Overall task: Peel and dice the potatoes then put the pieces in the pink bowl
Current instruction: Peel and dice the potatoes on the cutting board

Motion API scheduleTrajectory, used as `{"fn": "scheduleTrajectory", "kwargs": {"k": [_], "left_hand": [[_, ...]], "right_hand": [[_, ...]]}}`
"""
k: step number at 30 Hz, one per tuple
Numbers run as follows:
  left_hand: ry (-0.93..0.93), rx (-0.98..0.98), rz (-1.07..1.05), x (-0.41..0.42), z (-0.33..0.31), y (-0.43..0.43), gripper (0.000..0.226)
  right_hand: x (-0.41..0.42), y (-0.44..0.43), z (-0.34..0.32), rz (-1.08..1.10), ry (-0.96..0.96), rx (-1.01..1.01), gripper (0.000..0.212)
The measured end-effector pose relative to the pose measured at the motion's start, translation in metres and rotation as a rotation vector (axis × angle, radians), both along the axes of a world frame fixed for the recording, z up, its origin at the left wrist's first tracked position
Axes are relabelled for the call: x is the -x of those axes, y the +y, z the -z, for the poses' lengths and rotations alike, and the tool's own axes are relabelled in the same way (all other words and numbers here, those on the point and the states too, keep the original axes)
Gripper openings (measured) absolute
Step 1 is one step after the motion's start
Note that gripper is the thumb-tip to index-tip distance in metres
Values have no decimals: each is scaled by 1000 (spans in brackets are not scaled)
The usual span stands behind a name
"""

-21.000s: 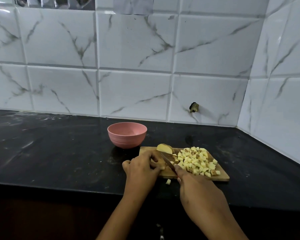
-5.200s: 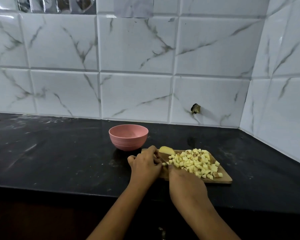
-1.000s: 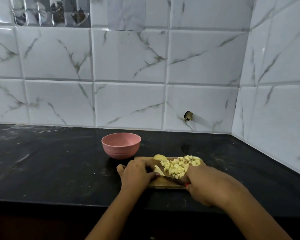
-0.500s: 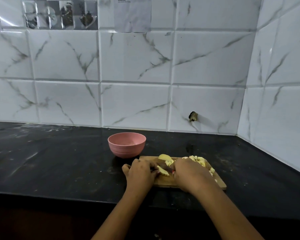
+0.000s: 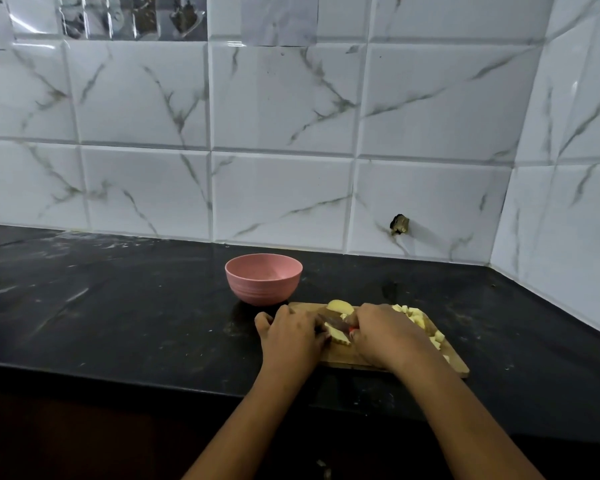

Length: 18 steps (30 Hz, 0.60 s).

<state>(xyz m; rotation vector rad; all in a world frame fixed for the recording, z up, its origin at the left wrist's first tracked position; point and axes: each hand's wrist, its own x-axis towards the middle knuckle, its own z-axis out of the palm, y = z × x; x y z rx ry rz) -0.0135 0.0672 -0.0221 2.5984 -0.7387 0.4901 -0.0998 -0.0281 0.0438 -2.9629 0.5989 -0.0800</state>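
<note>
A wooden cutting board [image 5: 347,358] lies on the black counter. My left hand [image 5: 288,337] holds down sliced potato [image 5: 338,337] at the board's left part. My right hand [image 5: 385,332] grips a knife [image 5: 331,322] whose blade lies across those slices, its tip pointing left. An uncut potato piece [image 5: 340,305] sits at the board's far edge. A heap of diced potato [image 5: 420,318] lies on the right part, partly hidden by my right hand. The pink bowl [image 5: 264,278] stands just behind the board's left corner; I see nothing in it.
The black counter [image 5: 118,306] runs left and right, with white marble tiles behind and a tiled side wall [image 5: 568,220] at the right. A dark hole [image 5: 399,224] marks the back wall. The counter's front edge passes under my forearms.
Over the last second my right hand swung from the board's right side to over the middle, covering much of the dice. The knife blade now lies across the slices under my left fingers.
</note>
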Motion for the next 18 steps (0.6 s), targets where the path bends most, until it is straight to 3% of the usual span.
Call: {"fn": "scheduleTrajectory", "kwargs": {"k": [10,18], "left_hand": [[1,1,-11,-3,3,-2,24],[-4,-52,-35,0,1,-3,27]], "right_hand": [[0,6,0,-7,35,59,25],[21,10,1,-70,101,111,32]]}}
